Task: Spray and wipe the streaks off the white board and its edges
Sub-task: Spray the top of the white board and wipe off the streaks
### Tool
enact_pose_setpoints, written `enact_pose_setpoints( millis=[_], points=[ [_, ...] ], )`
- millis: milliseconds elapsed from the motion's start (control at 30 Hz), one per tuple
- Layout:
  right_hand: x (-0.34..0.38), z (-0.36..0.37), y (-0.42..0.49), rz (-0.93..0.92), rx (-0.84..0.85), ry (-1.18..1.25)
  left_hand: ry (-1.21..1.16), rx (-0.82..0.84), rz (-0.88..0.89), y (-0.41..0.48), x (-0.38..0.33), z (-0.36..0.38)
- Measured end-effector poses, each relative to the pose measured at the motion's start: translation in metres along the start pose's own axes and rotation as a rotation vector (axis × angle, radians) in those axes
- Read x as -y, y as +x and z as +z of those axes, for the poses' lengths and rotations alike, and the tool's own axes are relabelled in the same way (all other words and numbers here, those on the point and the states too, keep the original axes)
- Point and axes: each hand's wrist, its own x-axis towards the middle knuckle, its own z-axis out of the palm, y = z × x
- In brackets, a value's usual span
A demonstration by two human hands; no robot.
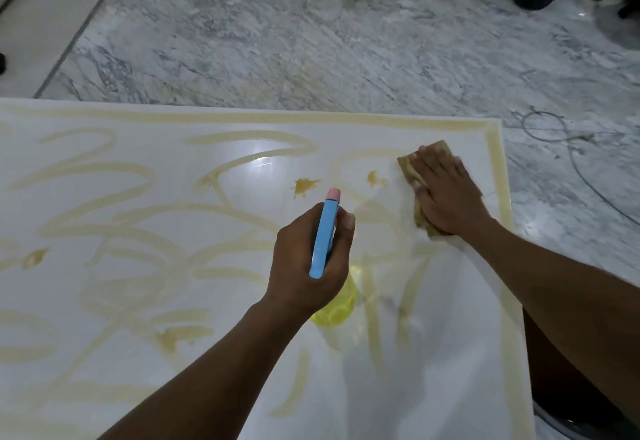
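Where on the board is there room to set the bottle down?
Only streaks lie left of the left hand and in the near strip between left forearm and right forearm. Crowded: far right corner, with right hand on cloth.

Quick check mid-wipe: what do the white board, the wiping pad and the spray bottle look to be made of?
The white board: probably laminate or coated panel, smooth and glossy; a glare mirrors off it.
The wiping pad: tan, matte, likely sponge or folded cloth; mostly hidden under the right hand, so unsure.
The spray bottle: plastic, translucent yellow body, opaque blue head, pink nozzle.
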Motion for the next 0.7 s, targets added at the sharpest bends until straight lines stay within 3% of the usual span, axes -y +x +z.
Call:
enact_pose_setpoints(
  millis=[400,700],
  points=[
    [0.097,0.043,-0.137,-0.012,0.005,-0.1,0.026,0.041,0.005,-0.055,0.0,-0.032],
    [0.194,0.078,-0.254,0.029,-0.042,-0.034,0.027,0.043,0.0,-0.136,0.011,-0.073]
  ],
)
